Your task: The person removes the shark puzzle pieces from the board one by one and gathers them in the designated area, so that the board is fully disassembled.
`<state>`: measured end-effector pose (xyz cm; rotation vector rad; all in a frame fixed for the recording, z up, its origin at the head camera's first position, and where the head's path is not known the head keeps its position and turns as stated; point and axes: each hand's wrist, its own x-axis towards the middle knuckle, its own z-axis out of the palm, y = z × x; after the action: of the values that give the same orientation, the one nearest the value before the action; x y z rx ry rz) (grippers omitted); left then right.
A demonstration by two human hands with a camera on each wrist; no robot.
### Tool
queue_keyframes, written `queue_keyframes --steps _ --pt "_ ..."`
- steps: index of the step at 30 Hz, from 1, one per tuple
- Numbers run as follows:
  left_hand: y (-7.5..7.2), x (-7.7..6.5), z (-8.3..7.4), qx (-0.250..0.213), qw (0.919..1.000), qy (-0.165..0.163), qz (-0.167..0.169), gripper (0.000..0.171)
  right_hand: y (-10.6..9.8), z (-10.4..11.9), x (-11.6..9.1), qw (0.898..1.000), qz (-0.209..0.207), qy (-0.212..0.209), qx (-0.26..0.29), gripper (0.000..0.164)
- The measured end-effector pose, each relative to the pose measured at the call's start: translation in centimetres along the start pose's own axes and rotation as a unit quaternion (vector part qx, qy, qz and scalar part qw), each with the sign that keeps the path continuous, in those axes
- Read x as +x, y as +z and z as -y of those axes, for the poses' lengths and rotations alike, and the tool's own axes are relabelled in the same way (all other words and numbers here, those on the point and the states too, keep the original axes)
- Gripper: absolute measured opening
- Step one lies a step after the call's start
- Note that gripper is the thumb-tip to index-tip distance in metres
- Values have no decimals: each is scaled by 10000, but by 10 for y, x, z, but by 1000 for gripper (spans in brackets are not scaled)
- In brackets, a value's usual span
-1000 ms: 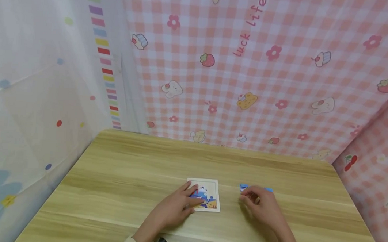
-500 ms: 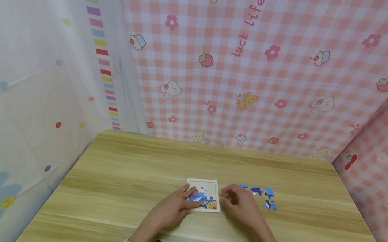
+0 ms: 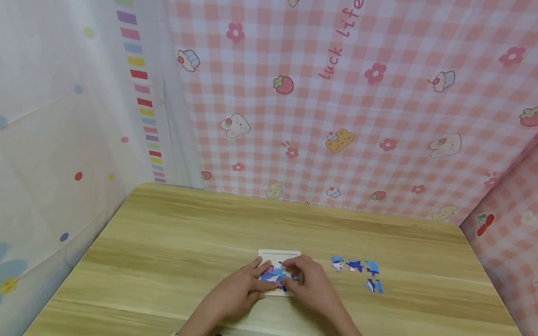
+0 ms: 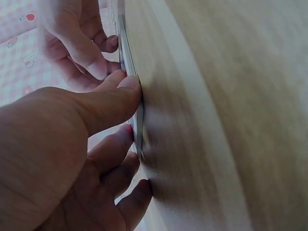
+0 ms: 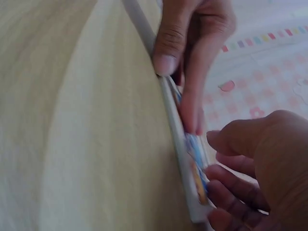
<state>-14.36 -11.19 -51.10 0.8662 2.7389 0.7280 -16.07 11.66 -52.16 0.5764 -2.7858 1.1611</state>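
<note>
A square white puzzle tray [image 3: 280, 252] lies on the table, its lower part filled with a blue sea picture. My left hand [image 3: 237, 288] presses it from the left, straight fingers spread over it. In the right wrist view, that hand's thumb [image 5: 166, 62] sits at the tray's near edge [image 5: 175, 134], with a finger extended over the picture. My right hand [image 3: 313, 287] is over the tray's right side, thumb and fingers pinching a puzzle piece, mostly hidden behind them. Several loose blue puzzle pieces [image 3: 354, 265] lie to the right.
The wood-grain table [image 3: 179, 224] extends around the tray. Behind it hangs a pink checked cloth [image 3: 313, 114], with a white dotted curtain [image 3: 47, 126] on the left and another pink cloth [image 3: 521, 242] on the right.
My right hand has moved left from the loose pieces onto the tray, uncovering those pieces. My left hand stays on the tray.
</note>
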Motion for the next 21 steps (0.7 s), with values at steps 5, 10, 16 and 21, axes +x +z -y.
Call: queue_keyframes --steps 5,10,16,21 --pt "-1 -1 -1 8 10000 -1 -1 37 11 2 3 9996 -187 54 -185 24" --pt "-2 -2 -2 -18 10000 -11 -22 37 16 2 4 9990 -315 274 -186 16" --pt "-2 -2 -2 -35 10000 -29 -15 38 17 1 4 9988 -324 301 -200 24" --pt "-2 -2 -3 21 10000 57 -55 37 15 -1 7 9989 -333 192 -256 31"
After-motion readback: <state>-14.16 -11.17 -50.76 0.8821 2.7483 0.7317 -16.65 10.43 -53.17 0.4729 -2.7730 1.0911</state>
